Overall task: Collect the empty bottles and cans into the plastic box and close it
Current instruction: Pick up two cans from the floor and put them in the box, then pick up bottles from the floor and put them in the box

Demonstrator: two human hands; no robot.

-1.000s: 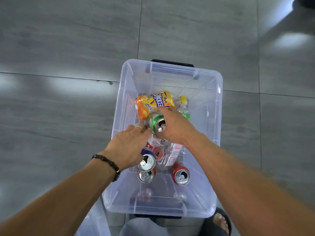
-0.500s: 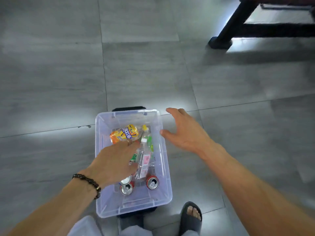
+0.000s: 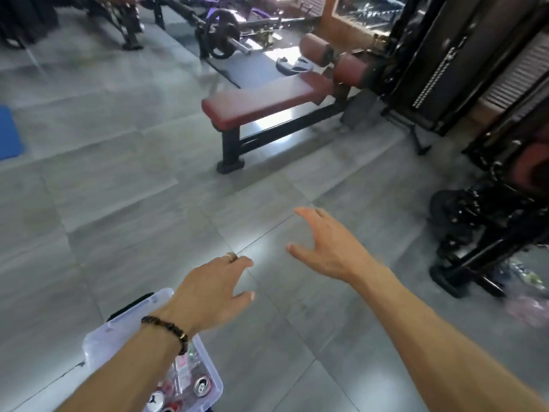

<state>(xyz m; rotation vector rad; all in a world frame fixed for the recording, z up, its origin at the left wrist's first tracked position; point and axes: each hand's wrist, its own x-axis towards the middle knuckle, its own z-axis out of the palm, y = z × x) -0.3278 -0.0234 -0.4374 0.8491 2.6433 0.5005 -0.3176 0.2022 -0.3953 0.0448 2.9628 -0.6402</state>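
The box (image 3: 98,337) is clear, glossy plastic. The 2 cans (image 3: 203,385) inside show shiny metal tops. The floor (image 3: 118,203) is smooth grey tile with a soft sheen. The bench (image 3: 261,104) has dark red padding on a black metal frame.

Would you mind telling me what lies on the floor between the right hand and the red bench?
Nothing: in the head view, only bare grey floor tile separates the right hand from the bench.
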